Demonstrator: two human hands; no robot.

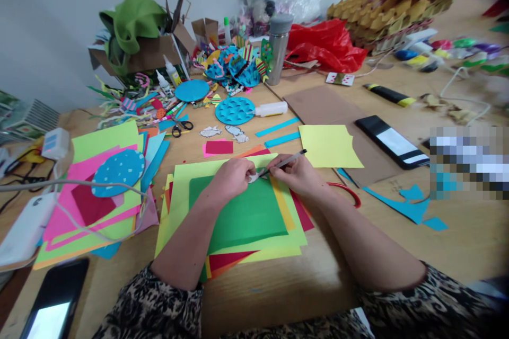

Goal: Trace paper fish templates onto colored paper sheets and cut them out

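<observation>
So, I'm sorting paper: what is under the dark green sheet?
Lime paper, an amber strip and some red paper show beyond the green sheet; anything wholly beneath it is hidden.

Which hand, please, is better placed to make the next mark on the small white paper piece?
Probably the right hand: it holds the pen, whose lower end points toward the white paper piece. The left hand touches that piece, so could steady it.

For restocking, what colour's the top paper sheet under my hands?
The top sheet is green, head view.
</observation>
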